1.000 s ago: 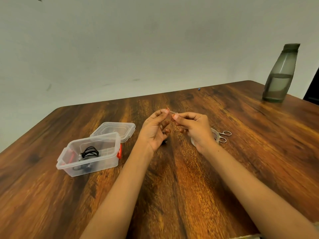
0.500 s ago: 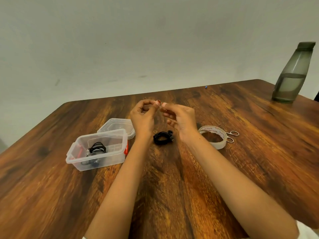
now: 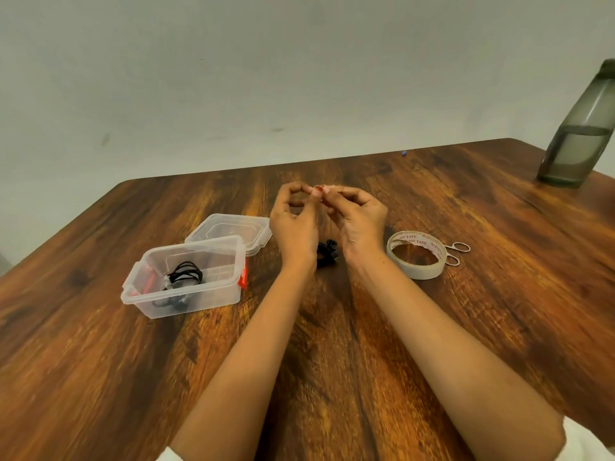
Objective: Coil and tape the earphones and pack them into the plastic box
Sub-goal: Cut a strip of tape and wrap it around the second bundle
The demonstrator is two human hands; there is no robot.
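Above table (image 3: 336, 367) centre, left hand (image 3: 294, 224) and right hand (image 3: 361, 221) pinch tape piece (image 3: 322, 190), earphones (image 3: 327, 250) beneath

Soft dim indoor light, faint shadows, slight blur, wide-angle edge bending

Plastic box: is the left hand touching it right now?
Apart. The head view shows bare table between the plastic box and the left hand, which pinches a pale strip with the right hand.
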